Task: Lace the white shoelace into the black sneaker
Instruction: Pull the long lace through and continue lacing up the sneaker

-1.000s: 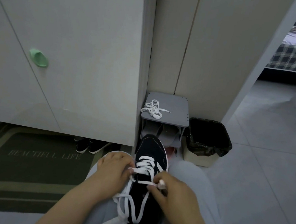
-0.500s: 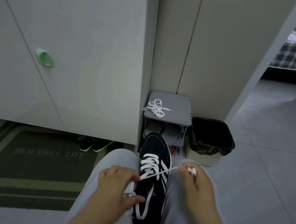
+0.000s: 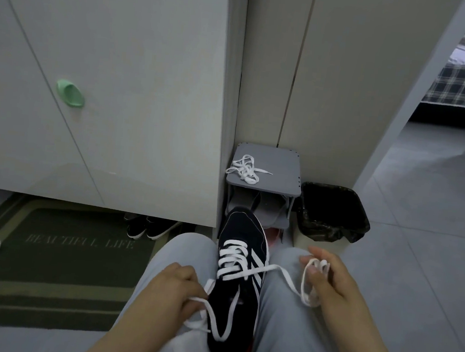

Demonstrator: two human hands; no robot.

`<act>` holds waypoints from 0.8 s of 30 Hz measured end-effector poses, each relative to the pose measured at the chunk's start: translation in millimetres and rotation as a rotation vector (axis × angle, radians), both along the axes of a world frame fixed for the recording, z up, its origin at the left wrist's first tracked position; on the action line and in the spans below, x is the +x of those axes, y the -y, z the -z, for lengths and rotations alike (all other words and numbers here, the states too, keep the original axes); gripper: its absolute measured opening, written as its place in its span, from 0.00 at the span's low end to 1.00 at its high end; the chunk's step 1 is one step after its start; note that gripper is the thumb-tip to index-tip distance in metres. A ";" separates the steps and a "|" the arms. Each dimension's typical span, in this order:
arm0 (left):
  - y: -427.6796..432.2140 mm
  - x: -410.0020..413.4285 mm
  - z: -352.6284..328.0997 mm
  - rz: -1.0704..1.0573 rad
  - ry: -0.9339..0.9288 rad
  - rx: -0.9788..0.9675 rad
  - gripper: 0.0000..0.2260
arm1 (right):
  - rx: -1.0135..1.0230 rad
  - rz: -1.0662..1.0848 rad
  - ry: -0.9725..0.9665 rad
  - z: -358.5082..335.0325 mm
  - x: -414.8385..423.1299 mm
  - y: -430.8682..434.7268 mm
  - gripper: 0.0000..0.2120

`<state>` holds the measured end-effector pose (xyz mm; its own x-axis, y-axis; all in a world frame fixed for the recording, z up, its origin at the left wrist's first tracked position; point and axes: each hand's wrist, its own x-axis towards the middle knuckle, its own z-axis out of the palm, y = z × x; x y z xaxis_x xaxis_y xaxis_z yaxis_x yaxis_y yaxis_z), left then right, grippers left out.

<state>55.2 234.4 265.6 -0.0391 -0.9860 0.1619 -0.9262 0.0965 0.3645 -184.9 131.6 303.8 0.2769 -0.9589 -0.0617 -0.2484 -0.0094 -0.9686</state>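
Note:
The black sneaker (image 3: pixel 239 284) with white side stripes stands wedged between my knees, toe pointing away. A white shoelace (image 3: pixel 232 256) crosses its upper eyelets in several rows. My left hand (image 3: pixel 170 290) grips the left lace end beside the shoe, and that end loops loosely over the tongue. My right hand (image 3: pixel 332 279) is out to the right of the shoe and pinches the other end, which runs taut from the eyelets and hangs in a loop under the fingers.
A second white lace (image 3: pixel 244 170) lies bunched on a small grey shoe rack (image 3: pixel 280 166) ahead. A black-lined bin (image 3: pixel 333 211) stands right of it. White cabinet doors fill the left, a green doormat (image 3: pixel 46 265) and dark shoes (image 3: pixel 149 226) lie beneath.
My right hand has drawn its lace end out to the right, away from the shoe, pulling it taut. My left hand has slid back along the shoe's left side.

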 end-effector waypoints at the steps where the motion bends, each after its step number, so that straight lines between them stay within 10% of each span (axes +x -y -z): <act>1: 0.9 2.4 -2.5 -0.015 -0.073 0.020 0.07 | -0.023 -0.037 -0.035 -0.3 -3.7 1.2 0.10; 10: 20.9 25.2 -61.8 -0.432 -0.706 -0.064 0.07 | -0.159 -0.058 -0.192 4.1 -30.2 11.2 0.18; 16: 34.6 18.8 -74.0 -0.479 -1.660 -0.053 0.10 | -0.303 -0.004 -0.108 -17.0 -20.3 3.1 0.12; 24: 48.0 20.7 -42.6 -0.427 -0.743 0.160 0.13 | -0.523 -0.454 -0.575 14.7 26.8 -14.0 0.17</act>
<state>75.9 186.5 308.2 0.4002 -0.9052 -0.1429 -0.3887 -0.3089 0.8680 -158.1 145.6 289.1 0.6968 -0.7094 0.1060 -0.5584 -0.6293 -0.5405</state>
